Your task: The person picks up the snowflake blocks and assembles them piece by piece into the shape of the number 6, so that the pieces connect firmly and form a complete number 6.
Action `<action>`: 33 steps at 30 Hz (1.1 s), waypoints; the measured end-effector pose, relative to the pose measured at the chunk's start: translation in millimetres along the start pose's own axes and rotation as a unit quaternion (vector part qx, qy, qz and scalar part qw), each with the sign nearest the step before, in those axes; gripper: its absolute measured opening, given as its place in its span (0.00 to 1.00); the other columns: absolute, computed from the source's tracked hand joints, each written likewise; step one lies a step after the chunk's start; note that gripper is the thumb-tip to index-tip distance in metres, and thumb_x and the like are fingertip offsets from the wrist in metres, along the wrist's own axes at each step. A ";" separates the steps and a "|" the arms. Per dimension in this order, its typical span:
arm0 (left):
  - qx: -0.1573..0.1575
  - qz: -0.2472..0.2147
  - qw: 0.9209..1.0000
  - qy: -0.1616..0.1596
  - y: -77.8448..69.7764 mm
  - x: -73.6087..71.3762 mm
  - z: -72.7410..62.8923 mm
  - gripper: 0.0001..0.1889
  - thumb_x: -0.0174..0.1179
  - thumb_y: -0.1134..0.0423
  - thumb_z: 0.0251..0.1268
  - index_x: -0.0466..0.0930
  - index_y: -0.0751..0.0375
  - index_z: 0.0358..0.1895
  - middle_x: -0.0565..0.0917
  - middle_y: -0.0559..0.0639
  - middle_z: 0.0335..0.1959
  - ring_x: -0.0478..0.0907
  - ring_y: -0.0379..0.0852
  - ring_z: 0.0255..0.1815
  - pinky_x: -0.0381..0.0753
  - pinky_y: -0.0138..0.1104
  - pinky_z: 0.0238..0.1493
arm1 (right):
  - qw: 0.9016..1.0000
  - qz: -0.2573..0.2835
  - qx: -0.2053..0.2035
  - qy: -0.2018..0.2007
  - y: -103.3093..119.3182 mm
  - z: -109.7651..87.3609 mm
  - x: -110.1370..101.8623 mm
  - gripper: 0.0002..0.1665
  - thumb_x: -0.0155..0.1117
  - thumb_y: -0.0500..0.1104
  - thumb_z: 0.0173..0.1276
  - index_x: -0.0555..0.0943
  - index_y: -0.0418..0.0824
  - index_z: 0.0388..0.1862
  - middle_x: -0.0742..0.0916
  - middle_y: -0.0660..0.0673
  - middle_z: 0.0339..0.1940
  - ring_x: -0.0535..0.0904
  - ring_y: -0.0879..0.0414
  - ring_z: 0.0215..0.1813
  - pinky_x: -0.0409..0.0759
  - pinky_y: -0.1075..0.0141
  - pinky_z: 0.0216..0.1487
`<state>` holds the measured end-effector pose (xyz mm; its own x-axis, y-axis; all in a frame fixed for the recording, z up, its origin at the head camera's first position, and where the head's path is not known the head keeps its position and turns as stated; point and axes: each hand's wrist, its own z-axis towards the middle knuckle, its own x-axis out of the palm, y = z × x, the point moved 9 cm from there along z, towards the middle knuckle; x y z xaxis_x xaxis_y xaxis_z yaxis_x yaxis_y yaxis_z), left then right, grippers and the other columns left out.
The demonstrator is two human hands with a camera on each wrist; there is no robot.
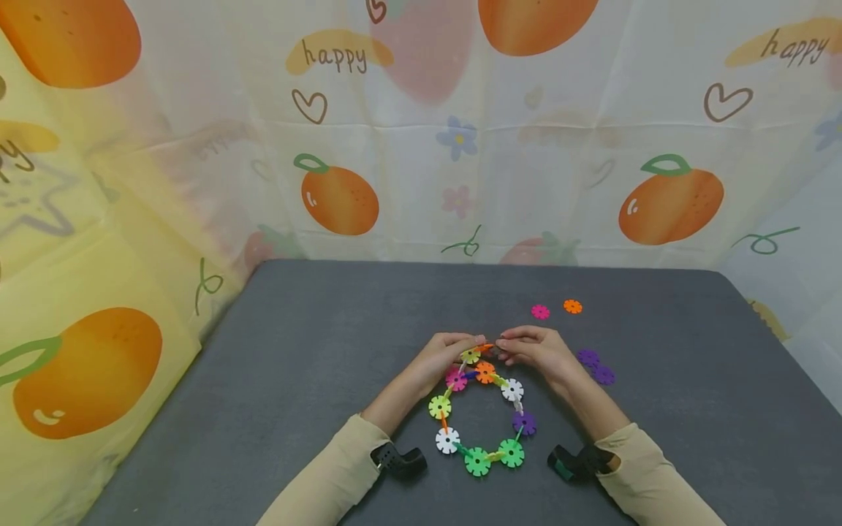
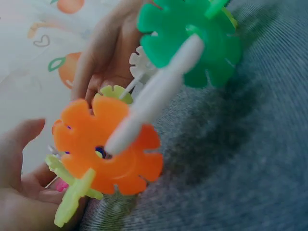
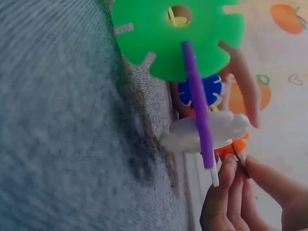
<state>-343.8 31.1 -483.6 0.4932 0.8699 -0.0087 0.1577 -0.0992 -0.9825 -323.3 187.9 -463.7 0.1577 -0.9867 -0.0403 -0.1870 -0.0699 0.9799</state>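
Note:
A ring of flower-shaped interlocking discs [image 1: 477, 462] in green, purple, white, orange, pink and yellow lies in front of the person. At its far side my left hand [image 1: 437, 361] grips the ring near a yellow disc [image 1: 470, 355], from which an orange disc [image 1: 485, 348] sticks out. My right hand [image 1: 541, 353] pinches a thin disc [image 3: 240, 161] edge-on against the orange one; its colour is unclear. Up close, the left wrist view has another orange disc [image 2: 125, 163] of the ring; the right wrist view has a green one [image 3: 192, 57]. The left fingertips are partly hidden.
Loose pink [image 1: 540, 312] and orange [image 1: 573, 306] discs lie toward the back of the dark grey table [image 1: 316, 365]. Purple discs [image 1: 603, 375] lie beside the right forearm. A fruit-print cloth [image 1: 408, 183] hangs behind the table's far edge. Black wrist cameras [image 1: 400, 462] sit on both wrists.

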 end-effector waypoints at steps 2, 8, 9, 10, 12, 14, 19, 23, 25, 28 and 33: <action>0.005 0.001 1.000 -0.007 -0.5 -1.0 0.2 0.20 0.56 0.52 0.71 0.83 0.65 0.53 0.82 0.56 0.56 0.81 0.38 0.44 0.85 0.33 0.43 | 1.000 -0.001 -0.001 0.008 0.7 0.3 0.4 0.27 0.66 0.43 0.68 0.75 0.25 0.58 0.88 0.51 0.37 0.86 0.59 0.39 0.86 0.65 0.44; 0.016 0.007 0.999 -0.027 -0.9 -4.1 0.5 0.19 0.57 0.54 0.71 0.82 0.67 0.54 0.84 0.57 0.54 0.80 0.36 0.37 0.84 0.30 0.37 | 1.000 0.005 -0.017 -0.011 2.3 2.4 -10.1 0.30 0.63 0.47 0.70 0.73 0.23 0.59 0.88 0.44 0.39 0.86 0.58 0.39 0.86 0.62 0.48; 0.018 0.011 0.999 -0.029 -1.0 -4.6 0.6 0.19 0.58 0.54 0.70 0.82 0.66 0.54 0.84 0.57 0.53 0.80 0.35 0.37 0.84 0.30 0.37 | 1.000 0.008 -0.020 -0.019 2.4 3.0 -13.5 0.31 0.63 0.47 0.70 0.73 0.23 0.60 0.88 0.44 0.39 0.86 0.58 0.39 0.86 0.62 0.48; 0.019 0.016 0.999 -0.032 -1.3 -5.1 0.6 0.19 0.58 0.54 0.70 0.82 0.66 0.54 0.84 0.57 0.53 0.80 0.35 0.37 0.84 0.29 0.37 | 0.999 0.014 -0.022 -0.030 2.2 3.6 -17.3 0.31 0.63 0.47 0.70 0.72 0.23 0.60 0.89 0.45 0.39 0.86 0.59 0.40 0.86 0.63 0.48; 0.017 0.022 0.999 -0.037 -0.9 -5.9 1.1 0.19 0.59 0.55 0.70 0.83 0.65 0.53 0.84 0.56 0.52 0.80 0.35 0.37 0.83 0.28 0.38 | 0.998 0.022 -0.027 -0.054 1.8 4.7 -25.6 0.31 0.63 0.46 0.70 0.72 0.24 0.61 0.89 0.49 0.37 0.87 0.60 0.39 0.86 0.65 0.48; 0.015 0.024 0.999 -0.038 -0.5 -5.9 1.3 0.18 0.59 0.55 0.70 0.83 0.65 0.53 0.85 0.56 0.52 0.80 0.34 0.36 0.82 0.28 0.38 | 0.996 0.026 -0.032 -0.080 2.0 5.6 -34.5 0.31 0.64 0.45 0.70 0.72 0.24 0.62 0.89 0.53 0.35 0.86 0.61 0.39 0.86 0.67 0.47; 0.013 0.017 0.999 -0.030 -1.2 -4.1 1.1 0.16 0.58 0.60 0.71 0.83 0.66 0.53 0.84 0.58 0.53 0.81 0.35 0.36 0.84 0.29 0.35 | 0.986 -0.017 -0.045 -0.162 5.9 6.0 -58.2 0.29 0.67 0.47 0.67 0.77 0.29 0.60 0.86 0.63 0.33 0.86 0.65 0.36 0.84 0.71 0.46; 0.020 0.022 0.999 -0.027 -2.8 -3.2 0.1 0.16 0.57 0.60 0.71 0.82 0.67 0.53 0.84 0.59 0.53 0.80 0.34 0.35 0.84 0.29 0.34 | 0.973 -0.049 -0.034 -0.221 4.1 8.2 -74.1 0.25 0.67 0.47 0.67 0.80 0.34 0.58 0.83 0.64 0.34 0.83 0.66 0.36 0.82 0.74 0.43; 0.020 0.021 0.999 -0.027 -2.8 -2.9 -0.2 0.16 0.57 0.60 0.72 0.82 0.67 0.53 0.84 0.59 0.53 0.80 0.34 0.35 0.84 0.29 0.34 | 0.967 -0.061 -0.032 -0.244 3.0 9.5 -79.7 0.23 0.67 0.45 0.66 0.81 0.34 0.57 0.82 0.62 0.34 0.81 0.67 0.34 0.81 0.75 0.40; 0.020 0.021 0.999 -0.028 -2.4 -2.8 -0.3 0.16 0.57 0.60 0.72 0.82 0.68 0.53 0.84 0.59 0.52 0.80 0.34 0.34 0.84 0.29 0.33 | 0.958 -0.093 -0.034 -0.268 3.8 11.3 -84.8 0.22 0.69 0.43 0.65 0.82 0.33 0.56 0.83 0.55 0.35 0.78 0.69 0.30 0.78 0.76 0.33; 0.016 0.020 0.999 -0.034 -0.8 -3.7 0.1 0.16 0.58 0.59 0.71 0.83 0.68 0.51 0.84 0.60 0.51 0.80 0.35 0.34 0.84 0.29 0.32 | 0.948 -0.171 -0.042 -0.265 7.5 17.9 -88.9 0.25 0.71 0.42 0.63 0.80 0.31 0.57 0.84 0.39 0.42 0.72 0.73 0.26 0.75 0.79 0.27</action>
<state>-345.8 28.0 -482.8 0.4395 0.8963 -0.0591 0.1120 -0.1200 -0.9864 -356.1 272.5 -456.3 -0.3183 -0.8450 -0.4297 -0.1318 -0.4094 0.9028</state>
